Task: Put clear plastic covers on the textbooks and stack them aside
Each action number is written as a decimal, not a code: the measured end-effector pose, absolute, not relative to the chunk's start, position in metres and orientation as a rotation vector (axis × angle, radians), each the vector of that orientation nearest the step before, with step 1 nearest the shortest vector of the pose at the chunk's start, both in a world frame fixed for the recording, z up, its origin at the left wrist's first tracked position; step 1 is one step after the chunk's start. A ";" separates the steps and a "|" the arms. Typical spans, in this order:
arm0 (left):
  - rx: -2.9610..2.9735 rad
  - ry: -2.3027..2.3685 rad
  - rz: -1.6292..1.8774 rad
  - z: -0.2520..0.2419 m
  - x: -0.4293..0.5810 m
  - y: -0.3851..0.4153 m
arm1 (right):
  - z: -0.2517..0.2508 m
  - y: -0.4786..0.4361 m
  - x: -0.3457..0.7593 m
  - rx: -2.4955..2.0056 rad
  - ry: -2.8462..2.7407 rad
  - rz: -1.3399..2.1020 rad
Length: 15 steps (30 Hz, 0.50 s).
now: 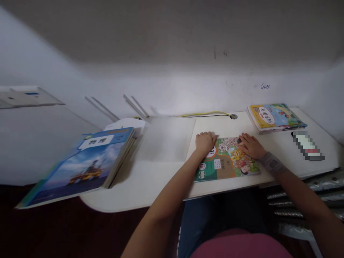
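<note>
Colourful textbook (227, 159) beneath both hands (204, 143) (249, 145)

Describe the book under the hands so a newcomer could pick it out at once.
On the white desk against the wall, look between the blue physics book and the yellow-covered book. It's the thin, colourful illustrated book lying flat near the front edge, the only one with the left hand and right hand on it.

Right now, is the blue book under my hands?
No, your left hand and right hand rest on a colourful picture book; the blue book lies to the left on the desk.
</note>
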<state>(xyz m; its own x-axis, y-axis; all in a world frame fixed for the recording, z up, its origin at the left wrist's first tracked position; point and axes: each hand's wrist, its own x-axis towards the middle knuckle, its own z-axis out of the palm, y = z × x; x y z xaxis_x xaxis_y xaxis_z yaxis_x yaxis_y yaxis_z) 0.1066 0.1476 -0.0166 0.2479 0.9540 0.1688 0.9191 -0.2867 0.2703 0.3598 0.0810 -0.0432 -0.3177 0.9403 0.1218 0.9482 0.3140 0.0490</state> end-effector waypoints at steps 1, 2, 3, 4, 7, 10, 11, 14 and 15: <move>2.349 1.797 0.456 -0.015 0.106 0.152 | -0.043 0.081 0.360 -1.792 -2.484 -0.173; 2.305 1.795 0.457 -0.014 0.103 0.156 | -0.043 0.081 0.360 -1.793 -2.479 -0.173; 2.253 1.795 0.461 -0.012 0.100 0.159 | -0.043 0.081 0.360 -1.795 -2.474 -0.171; 2.194 1.795 0.468 -0.011 0.095 0.161 | -0.044 0.081 0.361 -1.797 -2.471 -0.169; 1.995 1.780 0.518 -0.008 0.075 0.163 | -0.046 0.081 0.362 -1.788 -2.472 -0.174; 1.779 1.707 0.607 -0.008 0.052 0.151 | -0.049 0.082 0.363 -1.763 -2.471 -0.193; 1.704 1.666 0.633 -0.008 0.044 0.144 | -0.050 0.082 0.363 -1.757 -2.468 -0.197; 1.514 1.500 0.641 -0.010 0.028 0.116 | -0.050 0.082 0.363 -1.750 -2.456 -0.198; 1.460 1.434 0.624 -0.010 0.024 0.105 | -0.050 0.082 0.362 -1.750 -2.455 -0.195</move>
<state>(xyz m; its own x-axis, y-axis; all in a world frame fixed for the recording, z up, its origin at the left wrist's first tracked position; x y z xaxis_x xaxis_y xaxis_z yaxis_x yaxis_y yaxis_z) 0.0243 0.1055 -0.0099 0.1780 0.9496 -0.2582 0.4578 0.1523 0.8759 0.3624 0.0820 -0.0502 -0.3240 0.9303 0.1722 0.9458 0.3229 0.0350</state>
